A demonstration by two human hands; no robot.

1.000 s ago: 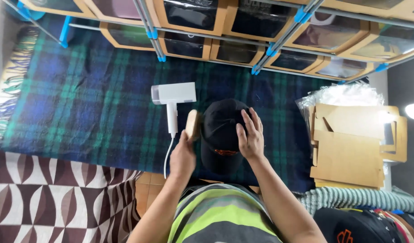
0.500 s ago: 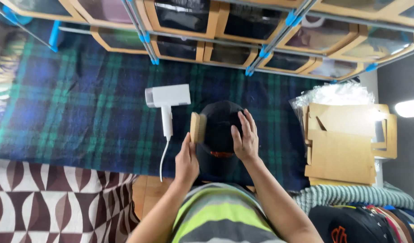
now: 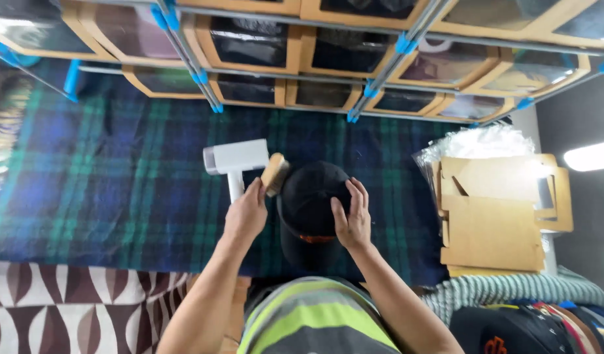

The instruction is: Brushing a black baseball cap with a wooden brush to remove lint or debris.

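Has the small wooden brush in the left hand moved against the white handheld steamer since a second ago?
Cannot tell: the small wooden brush in the left hand lies just right of the white handheld steamer, much as before; the camera itself shifted.

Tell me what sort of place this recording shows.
Probably a home storeroom or small workspace for caps. Shelves of windowed boxes line the wall, flat cardboard boxes lie stacked beside a plaid blanket, and the hands work on a black cap.

Cap (image 3: 312, 210) on blanket (image 3: 105, 177), steamer (image 3: 236, 160) to its left (brush (image 3: 274, 173) between), cardboard (image 3: 495, 213) right.
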